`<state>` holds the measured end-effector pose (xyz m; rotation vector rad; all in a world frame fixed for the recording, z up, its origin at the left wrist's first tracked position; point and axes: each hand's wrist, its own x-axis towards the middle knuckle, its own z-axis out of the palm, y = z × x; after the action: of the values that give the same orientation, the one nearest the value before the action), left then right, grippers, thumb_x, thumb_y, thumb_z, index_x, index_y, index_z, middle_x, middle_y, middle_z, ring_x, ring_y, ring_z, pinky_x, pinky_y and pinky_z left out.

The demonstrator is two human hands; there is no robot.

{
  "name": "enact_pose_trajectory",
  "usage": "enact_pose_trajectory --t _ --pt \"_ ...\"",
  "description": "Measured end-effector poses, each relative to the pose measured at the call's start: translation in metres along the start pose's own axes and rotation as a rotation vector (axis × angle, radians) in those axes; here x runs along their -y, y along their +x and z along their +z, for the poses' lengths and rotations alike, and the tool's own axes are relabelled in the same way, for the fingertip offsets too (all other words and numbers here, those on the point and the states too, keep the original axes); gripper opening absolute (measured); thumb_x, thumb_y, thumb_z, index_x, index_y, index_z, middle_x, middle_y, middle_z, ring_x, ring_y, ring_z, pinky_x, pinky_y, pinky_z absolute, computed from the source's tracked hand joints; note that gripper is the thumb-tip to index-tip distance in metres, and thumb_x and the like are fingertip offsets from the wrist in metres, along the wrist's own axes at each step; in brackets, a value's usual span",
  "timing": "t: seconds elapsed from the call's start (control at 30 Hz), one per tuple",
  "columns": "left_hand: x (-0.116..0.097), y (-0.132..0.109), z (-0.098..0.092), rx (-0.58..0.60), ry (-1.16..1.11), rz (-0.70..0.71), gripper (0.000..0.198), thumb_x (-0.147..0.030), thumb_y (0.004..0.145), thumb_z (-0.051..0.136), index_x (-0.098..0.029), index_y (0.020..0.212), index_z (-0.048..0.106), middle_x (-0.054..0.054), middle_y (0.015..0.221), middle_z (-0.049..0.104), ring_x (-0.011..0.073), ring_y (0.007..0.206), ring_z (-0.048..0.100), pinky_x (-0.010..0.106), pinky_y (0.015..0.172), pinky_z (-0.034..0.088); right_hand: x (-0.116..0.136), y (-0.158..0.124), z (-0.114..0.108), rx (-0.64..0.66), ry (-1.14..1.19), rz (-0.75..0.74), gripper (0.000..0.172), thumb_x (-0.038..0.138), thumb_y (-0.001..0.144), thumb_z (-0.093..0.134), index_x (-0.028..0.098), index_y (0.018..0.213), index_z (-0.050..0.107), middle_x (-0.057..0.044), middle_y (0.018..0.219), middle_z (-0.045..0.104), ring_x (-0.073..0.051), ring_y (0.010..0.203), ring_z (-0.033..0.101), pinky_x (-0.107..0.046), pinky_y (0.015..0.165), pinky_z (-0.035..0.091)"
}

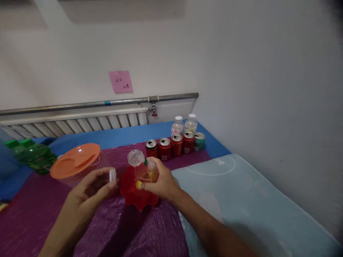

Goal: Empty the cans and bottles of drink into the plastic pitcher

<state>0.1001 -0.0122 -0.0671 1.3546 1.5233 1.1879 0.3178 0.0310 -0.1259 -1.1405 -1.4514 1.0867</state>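
My right hand (158, 182) is wrapped round a clear plastic bottle (139, 167) with a red label; the bottle leans toward me with its open mouth showing and amber liquid inside. My left hand (91, 192) pinches a small white cap (113, 175) between thumb and fingertips, just left of the bottle. Both hands hover over a purple cloth (128, 228).
A clear jug with an orange lid (76, 160) stands left of the hands. Several opened red cans (171, 144) and two white-capped bottles (184, 125) line the back by the wall. Green bottles (32, 153) lie far left. A light blue mat (241, 200) covers the right.
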Motion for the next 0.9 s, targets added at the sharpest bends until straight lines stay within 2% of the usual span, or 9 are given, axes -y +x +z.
enact_pose_trajectory --t 0.07,0.17,0.27,0.43,0.6,0.8,0.9 --pt "-0.020 0.005 0.009 -0.030 -0.045 0.076 0.051 -0.055 0.068 0.081 -0.024 0.106 0.070 0.007 0.107 0.075 0.0273 0.097 0.072 0.033 0.078 0.062 -0.002 -0.002 0.001 0.013 -0.054 -0.046 0.079 0.024 0.061 0.083 0.023 0.135 0.054 -0.007 0.124 0.069 -0.027 0.108 0.069 -0.042 0.095 0.056" --pt "-0.034 0.012 0.017 0.015 -0.004 0.164 0.051 -0.056 0.068 0.082 -0.024 0.106 0.072 0.007 0.110 0.075 0.0272 0.100 0.071 0.033 0.083 0.061 -0.007 -0.002 0.002 0.014 -0.203 -0.114 0.081 0.024 0.061 0.084 0.024 0.136 0.054 -0.009 0.132 0.066 -0.030 0.120 0.064 -0.047 0.104 0.050" --pt "-0.037 0.018 0.016 0.063 0.150 0.211 0.051 -0.059 0.069 0.079 -0.025 0.107 0.073 0.006 0.110 0.075 0.0264 0.100 0.071 0.033 0.086 0.060 -0.009 -0.001 0.000 0.012 -0.306 -0.187 0.078 0.022 0.064 0.082 0.024 0.137 0.054 -0.010 0.135 0.064 -0.031 0.126 0.060 -0.048 0.109 0.047" --pt "-0.043 0.025 0.010 0.060 0.373 0.277 0.051 -0.066 0.068 0.074 -0.027 0.100 0.077 0.006 0.104 0.075 0.0269 0.092 0.070 0.034 0.077 0.060 -0.004 -0.002 -0.001 0.026 -0.390 -0.225 0.075 0.022 0.069 0.079 0.021 0.139 0.052 -0.012 0.136 0.064 -0.031 0.127 0.058 -0.048 0.109 0.046" --pt "-0.048 0.030 0.008 0.063 0.470 0.284 0.051 -0.067 0.068 0.070 -0.027 0.097 0.077 0.006 0.098 0.075 0.0265 0.088 0.070 0.034 0.074 0.058 -0.002 -0.003 -0.001 0.038 -0.433 -0.230 0.071 0.021 0.070 0.076 0.017 0.137 0.054 -0.014 0.134 0.065 -0.031 0.126 0.059 -0.048 0.110 0.044" --pt "-0.047 0.033 -0.002 0.164 0.563 0.252 0.042 -0.061 0.074 0.065 -0.026 0.094 0.077 0.006 0.091 0.074 0.0251 0.081 0.068 0.032 0.065 0.053 -0.001 -0.004 -0.001 0.064 -0.443 -0.258 0.070 0.016 0.067 0.076 0.016 0.134 0.056 -0.014 0.131 0.066 -0.031 0.125 0.059 -0.048 0.111 0.043" --pt "-0.047 0.033 -0.003 0.167 0.586 0.261 0.045 -0.064 0.075 0.063 -0.025 0.095 0.076 0.006 0.094 0.074 0.0254 0.083 0.069 0.032 0.066 0.054 0.000 -0.005 0.000 0.074 -0.432 -0.247 0.067 0.016 0.067 0.077 0.017 0.132 0.058 -0.013 0.130 0.066 -0.030 0.124 0.060 -0.046 0.110 0.044"
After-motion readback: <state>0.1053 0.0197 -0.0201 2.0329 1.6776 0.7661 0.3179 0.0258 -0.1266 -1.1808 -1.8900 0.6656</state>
